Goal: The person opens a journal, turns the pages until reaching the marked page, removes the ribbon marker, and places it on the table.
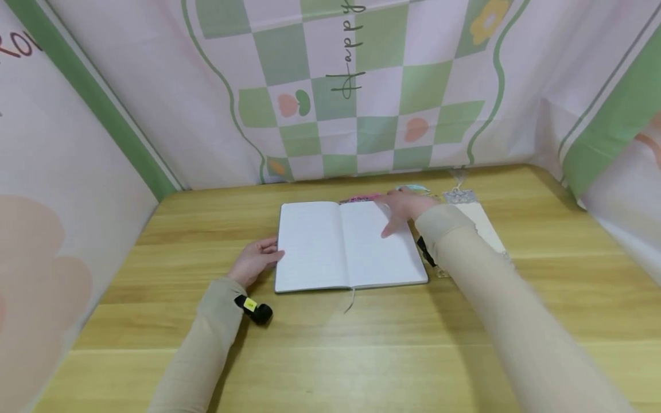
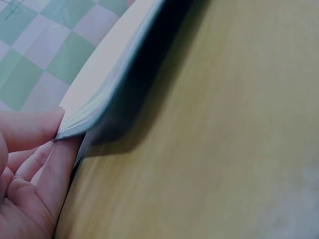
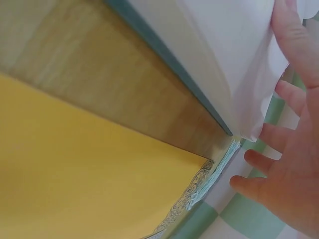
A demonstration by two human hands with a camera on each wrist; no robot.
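An open notebook [image 1: 315,246] with blank, faintly lined pages and a dark cover lies on the table. My left hand [image 1: 255,261] pinches its left edge; in the left wrist view the thumb [image 2: 32,128] rests on top of the corner and the fingers are underneath. My right hand [image 1: 405,207] is at the top of the right page, thumb on the paper and the other fingers spread past the top edge. In the right wrist view the page [image 3: 249,64] bends near the thumb [image 3: 296,42]. A thin ribbon [image 1: 353,299] hangs from the notebook's spine.
Right of the notebook lies a pale card with a lace-patterned end [image 1: 461,197] and a tassel, partly hidden by my right arm. A pink patterned piece [image 1: 361,198] and a teal tassel [image 1: 413,188] show behind the notebook. A checked cloth [image 1: 382,132] hangs behind the table.
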